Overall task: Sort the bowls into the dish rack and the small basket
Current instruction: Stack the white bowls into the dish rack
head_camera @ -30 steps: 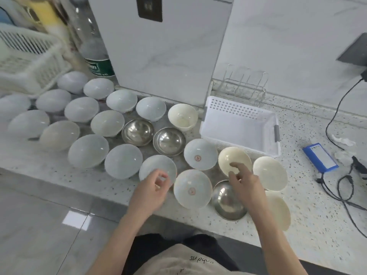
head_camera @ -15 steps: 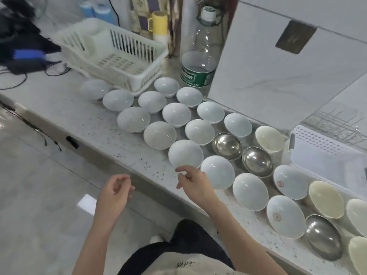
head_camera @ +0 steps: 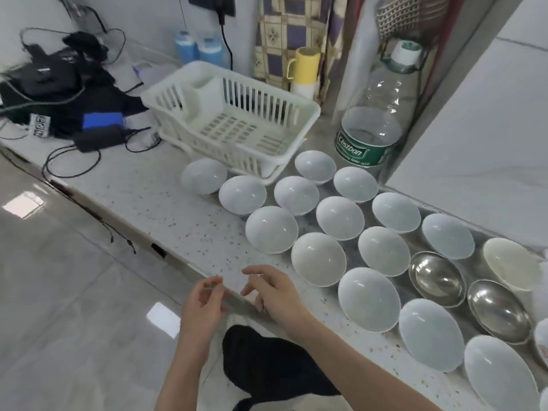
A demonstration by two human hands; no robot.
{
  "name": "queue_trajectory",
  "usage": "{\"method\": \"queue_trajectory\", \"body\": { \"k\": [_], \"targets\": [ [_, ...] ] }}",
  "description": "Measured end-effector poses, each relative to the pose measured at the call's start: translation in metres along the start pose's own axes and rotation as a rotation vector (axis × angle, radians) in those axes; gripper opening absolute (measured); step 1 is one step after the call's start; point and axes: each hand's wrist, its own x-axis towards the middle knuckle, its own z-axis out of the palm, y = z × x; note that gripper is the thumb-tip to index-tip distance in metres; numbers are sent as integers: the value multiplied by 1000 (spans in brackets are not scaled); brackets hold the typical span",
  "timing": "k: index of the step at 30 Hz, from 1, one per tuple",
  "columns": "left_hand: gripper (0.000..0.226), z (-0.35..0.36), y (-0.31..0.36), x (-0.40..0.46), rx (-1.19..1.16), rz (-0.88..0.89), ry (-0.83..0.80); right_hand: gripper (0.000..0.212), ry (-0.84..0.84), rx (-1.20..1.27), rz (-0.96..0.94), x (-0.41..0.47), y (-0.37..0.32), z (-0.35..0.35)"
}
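Speckled stone table (head_camera: 154, 200) runs from 10 o'clock down to 4 o'clock. Both hands hover at its near edge, around 6 o'clock, close together but not touching each other.

Left hand (head_camera: 203, 304): fingers loosely curled, thumb and fingertips near one another, nothing held in the grip. Right hand (head_camera: 277, 295): fingers relaxed and slightly spread, grip empty, held above the table edge.

White bowls (head_camera: 318, 258) stand upright in rough rows from centre toward 4 o'clock, rims nearly touching. Nearest one to the right hand sits at about 3 o'clock of it, apart from the fingers. Two steel bowls (head_camera: 436, 278) lie side by side at 3 o'clock among the white ones; a cream bowl (head_camera: 511, 262) sits just behind them, near the wall.

White plastic dish rack (head_camera: 228, 120) at 12 o'clock, slatted sides, nothing in it that I can see; the farthest row of white bowls sits just beside its front edge. The small basket is out of view.

Large clear water bottle (head_camera: 370, 120) with green label at 1 o'clock, right of the rack. Yellow mug (head_camera: 304, 65) behind the rack. Two blue bottles (head_camera: 197, 50) farther back. Black cables and devices (head_camera: 59, 93) piled at 10 o'clock. Grey tiled floor (head_camera: 74, 307) at 8 o'clock.
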Motion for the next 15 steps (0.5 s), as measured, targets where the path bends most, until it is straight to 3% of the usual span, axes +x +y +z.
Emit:
{"method": "queue_trajectory", "body": {
  "k": [3,8,15],
  "targets": [
    [12,-14,22,60,50,3,-17,15,103,295,172,45,-21,27],
    [22,-30,63,148,104,-79,-32,24,101,666,465,110,-48,67],
    [50,-32,97,212,76,-230,-84,27,235,778,501,159,-62,92]
  ]
}}
